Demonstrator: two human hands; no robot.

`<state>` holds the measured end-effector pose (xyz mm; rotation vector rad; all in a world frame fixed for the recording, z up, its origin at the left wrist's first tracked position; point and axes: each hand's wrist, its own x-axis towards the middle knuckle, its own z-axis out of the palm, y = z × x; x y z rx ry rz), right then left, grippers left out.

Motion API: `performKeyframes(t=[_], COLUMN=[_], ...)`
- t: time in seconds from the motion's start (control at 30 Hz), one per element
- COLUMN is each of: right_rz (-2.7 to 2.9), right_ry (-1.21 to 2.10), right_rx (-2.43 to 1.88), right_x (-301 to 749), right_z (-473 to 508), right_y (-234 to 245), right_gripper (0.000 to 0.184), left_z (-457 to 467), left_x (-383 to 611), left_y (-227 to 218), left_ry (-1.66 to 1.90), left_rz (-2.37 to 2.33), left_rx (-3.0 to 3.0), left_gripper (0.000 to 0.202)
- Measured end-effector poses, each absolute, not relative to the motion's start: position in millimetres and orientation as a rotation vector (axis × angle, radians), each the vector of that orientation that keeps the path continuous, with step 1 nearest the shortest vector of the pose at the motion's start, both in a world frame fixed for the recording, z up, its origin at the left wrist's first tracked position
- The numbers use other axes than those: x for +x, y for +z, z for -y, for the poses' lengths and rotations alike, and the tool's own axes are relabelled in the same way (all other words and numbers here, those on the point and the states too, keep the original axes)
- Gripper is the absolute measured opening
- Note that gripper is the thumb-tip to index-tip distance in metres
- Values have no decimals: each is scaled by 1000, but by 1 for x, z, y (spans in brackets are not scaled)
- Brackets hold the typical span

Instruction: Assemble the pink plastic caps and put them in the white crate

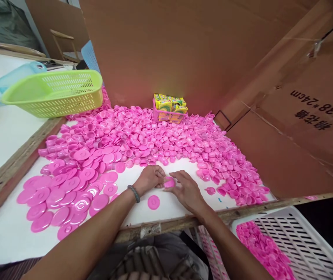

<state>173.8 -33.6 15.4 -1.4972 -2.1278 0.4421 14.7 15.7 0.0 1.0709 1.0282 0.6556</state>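
A small pink toy cup [170, 182], partly covered by fingers, is held just above the white tabletop. My right hand [187, 191] grips it from the right between thumb and fingers. From the other side, my left hand [151, 178] has its fingers curled in a pinch at the cup's left edge. Below the hands a single pink toy saucer [154, 202] lies flat. Many pink toy plates [57, 196] overlap to the left of my left forearm. Behind both hands spreads a large heap of pink toy cups [154, 136].
A pink basket [170, 117] with small yellow boxes [164, 104] stands in the heap. Tall cardboard [198, 50] walls the back and right. A green basket [58, 99] sits at left. Beneath the wooden table edge [180, 224], a white crate [300, 237] holds pink pieces.
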Motion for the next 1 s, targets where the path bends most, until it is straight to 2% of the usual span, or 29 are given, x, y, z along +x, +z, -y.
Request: performKeyframes(t=[0.07, 0.13, 0.2, 0.3, 0.6, 1.0], right_rz=[2198, 2221, 2203, 2189, 2053, 2122], right_ry=[576, 646, 611, 576, 793, 508], right_rx=[-1372, -1361, -1424, -1439, -1407, -1433], right_x=[179, 183, 185, 184, 183, 178], right_z=[31, 28, 26, 25, 26, 38], right_y=[17, 18, 18, 17, 8, 5], right_gripper=[32, 27, 20, 21, 23, 22], left_z=[-16, -16, -16, -15, -13, -10], left_x=[14, 13, 12, 12, 7, 17], left_y=[1, 2, 2, 0, 0, 5], left_ry=[636, 636, 642, 634, 595, 519], left_rz=[-1008, -1005, -1008, -1000, -936, -1146], left_rx=[1079, 1098, 1129, 1159, 1240, 1078], left_gripper=[23, 25, 27, 29, 29, 23])
